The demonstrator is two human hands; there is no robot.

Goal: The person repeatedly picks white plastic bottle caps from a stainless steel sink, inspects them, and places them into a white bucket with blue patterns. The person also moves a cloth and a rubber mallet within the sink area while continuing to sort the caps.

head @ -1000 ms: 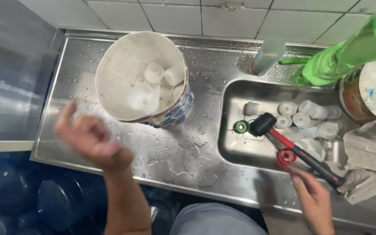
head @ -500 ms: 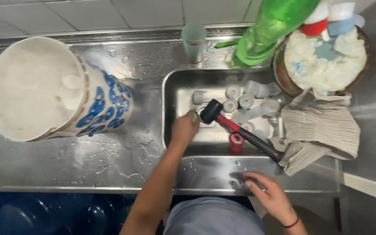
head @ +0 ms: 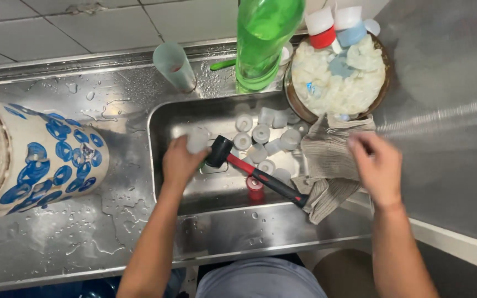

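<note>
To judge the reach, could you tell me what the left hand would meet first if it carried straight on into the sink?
Probably the pale cap at the left hand's fingertips, though depth is unclear.

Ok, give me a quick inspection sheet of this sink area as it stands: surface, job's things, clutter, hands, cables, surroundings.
Surface: stainless counter, wet with droplets; sink basin set into it.
Job's things: small white caps scattered in the basin; black-headed mallet with a red and black handle lying across it.
Clutter: blue-patterned white bucket on its side; green bottle; translucent cup; basket of white caps; grey cloth; small red cap.
Hands: left hand grips a whitish piece beside the mallet head; right hand empty, blurred, above the cloth's edge.
Cables: nothing seen.
Surroundings: tiled wall behind.
</note>
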